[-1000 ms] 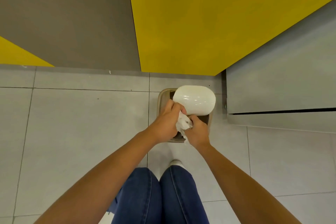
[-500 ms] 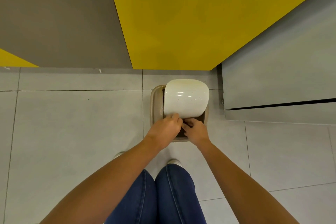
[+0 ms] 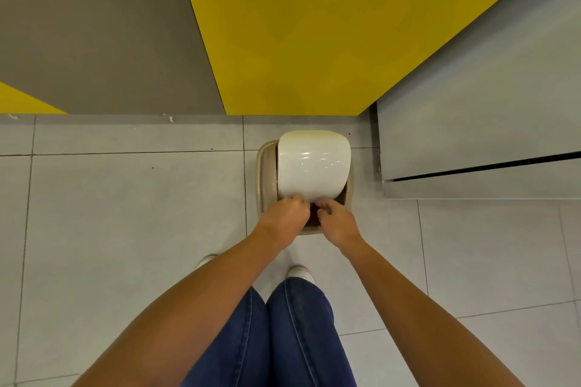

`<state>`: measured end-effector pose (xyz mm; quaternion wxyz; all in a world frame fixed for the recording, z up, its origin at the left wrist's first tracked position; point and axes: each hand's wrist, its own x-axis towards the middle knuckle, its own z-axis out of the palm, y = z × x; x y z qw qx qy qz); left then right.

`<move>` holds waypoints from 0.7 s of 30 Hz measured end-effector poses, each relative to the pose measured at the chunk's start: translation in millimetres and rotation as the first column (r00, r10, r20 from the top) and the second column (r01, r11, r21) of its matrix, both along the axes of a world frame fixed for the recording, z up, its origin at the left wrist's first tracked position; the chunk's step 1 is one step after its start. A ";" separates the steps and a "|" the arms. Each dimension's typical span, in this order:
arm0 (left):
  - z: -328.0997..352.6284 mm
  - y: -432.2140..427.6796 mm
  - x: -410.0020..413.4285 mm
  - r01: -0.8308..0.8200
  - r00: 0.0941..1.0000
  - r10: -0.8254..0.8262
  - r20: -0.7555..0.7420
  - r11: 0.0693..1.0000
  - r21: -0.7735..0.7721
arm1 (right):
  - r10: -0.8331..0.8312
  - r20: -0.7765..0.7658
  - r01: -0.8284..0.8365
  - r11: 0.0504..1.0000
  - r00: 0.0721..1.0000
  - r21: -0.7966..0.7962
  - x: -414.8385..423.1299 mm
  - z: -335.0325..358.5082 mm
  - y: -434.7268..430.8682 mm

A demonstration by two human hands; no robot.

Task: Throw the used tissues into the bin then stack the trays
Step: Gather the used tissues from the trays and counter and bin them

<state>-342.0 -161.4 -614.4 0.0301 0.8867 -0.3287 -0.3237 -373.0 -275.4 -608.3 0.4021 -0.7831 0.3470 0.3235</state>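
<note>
Even, bright overhead light, glare streaks on the white bin lid (image 3: 312, 163), soft shadows, wide-angle bending at edges.

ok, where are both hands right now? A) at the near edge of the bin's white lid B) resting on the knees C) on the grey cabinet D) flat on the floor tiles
A: the left hand and right hand both sit at the near edge of the white lid on the bin.

floor (image 3: 125, 214): pale grey tiles, dark grout lines
bin (image 3: 262, 173): beige, standing on tile at yellow wall panel (image 3: 314, 25) base, white lid (image 3: 314, 163) tilted
cabinet (image 3: 471, 135): grey, just right of bin
shoes (image 3: 298, 272): white toes, near bin
</note>
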 end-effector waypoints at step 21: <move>308.2 116.9 8.6 -0.786 0.580 0.775 -0.251 0.451 -0.423 | 0.230 0.270 -0.223 0.973 0.935 -0.058 28.5 297.1 78.0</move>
